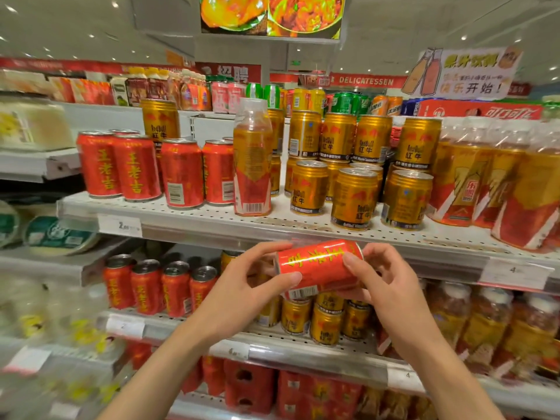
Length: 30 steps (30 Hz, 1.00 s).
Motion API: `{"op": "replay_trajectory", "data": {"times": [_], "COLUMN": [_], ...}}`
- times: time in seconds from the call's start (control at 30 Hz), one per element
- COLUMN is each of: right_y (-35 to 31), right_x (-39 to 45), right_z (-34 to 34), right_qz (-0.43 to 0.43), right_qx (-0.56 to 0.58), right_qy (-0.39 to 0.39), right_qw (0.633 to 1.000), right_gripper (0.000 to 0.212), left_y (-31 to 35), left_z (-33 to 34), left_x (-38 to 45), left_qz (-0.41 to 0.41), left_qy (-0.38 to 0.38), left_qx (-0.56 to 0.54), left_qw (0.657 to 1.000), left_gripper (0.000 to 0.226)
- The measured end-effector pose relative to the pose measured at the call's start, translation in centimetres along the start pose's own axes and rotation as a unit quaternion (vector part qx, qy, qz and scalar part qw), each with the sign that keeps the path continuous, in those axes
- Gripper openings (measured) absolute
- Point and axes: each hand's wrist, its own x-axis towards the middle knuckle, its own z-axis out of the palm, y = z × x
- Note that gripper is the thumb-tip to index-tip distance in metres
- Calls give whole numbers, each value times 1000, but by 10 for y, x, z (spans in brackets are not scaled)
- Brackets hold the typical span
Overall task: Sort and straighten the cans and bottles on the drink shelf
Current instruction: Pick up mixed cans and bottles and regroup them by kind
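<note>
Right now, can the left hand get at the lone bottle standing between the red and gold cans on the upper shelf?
Probably not yet: the left hand and right hand both hold a red can sideways. The bottle stands at the shelf front, unblocked, once that hand frees.

On the upper shelf [212,221] a bottle [253,159] stands between herbal-tea cans [133,168] at left and energy-drink cans [353,198] at right, bottle packs [497,180] farther right

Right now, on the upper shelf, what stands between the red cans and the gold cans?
A tall plastic bottle with a gold and red label stands upright between them, in the head view.
</note>
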Motion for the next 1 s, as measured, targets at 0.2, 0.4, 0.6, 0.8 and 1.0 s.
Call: {"op": "replay_trajectory", "data": {"times": [0.2,0.4,0.6,0.8,1.0], "right_y": [-9,-25,-40,-57,-75], "right_x": [0,9,25,50,73], "right_z": [66,153,213,241,258], "right_qz": [-1,12,-7,-50,-87], "right_qx": [-15,-16,-37,-101,-128], "right_qy": [-1,16,23,-20,-64], "right_qw": [1000,1000,999,993,986], "right_gripper": [42,35,36,40,39], "left_y": [-15,-28,-37,-29,-18], "left_z": [-66,-158,-218,-245,-262], "left_x": [-2,-2,10,23,31], "left_qz": [16,38,46,62,90], "left_qy": [-8,-39,-106,-117,-60], "left_qx": [-15,-6,37,94,144], "left_qw": [1000,999,993,987,984], "left_gripper": [47,44,54,62,57]}}
